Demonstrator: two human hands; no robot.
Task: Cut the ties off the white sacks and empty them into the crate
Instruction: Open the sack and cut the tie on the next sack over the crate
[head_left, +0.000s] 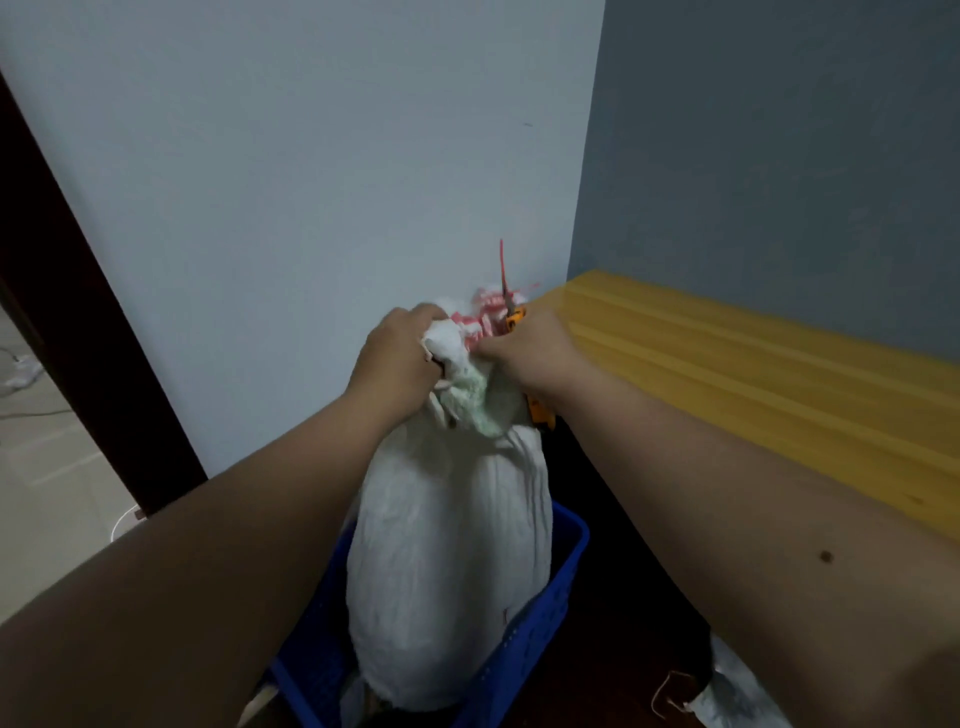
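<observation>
Nearest, the blue crate (563, 561) sits low on the floor beside a yellow bench (753, 374), and the white sack (447, 545) stands upright in it, full and rounded, its cloth wrinkled in long vertical folds up to a gathered neck. Above that, the left hand (400, 358) is closed in a fist around the bunched neck, holding it steady. The right hand (530, 348) is wrapped around an orange-handled cutter (540, 413), whose tip shows just past the knuckles at the red tie (503, 280); whether the blades are touching the tie cannot be told. The tie's loose tail sticks straight up, and red-and-white striped cloth puffs out beyond the cinch. This looks like the cutting step, with emptying not yet begun. The next move probably calls for getting the blade under the tie alone, clear of cloth and fingers, while the neck is kept taut. Behind everything rises a pale wall (311, 182).
</observation>
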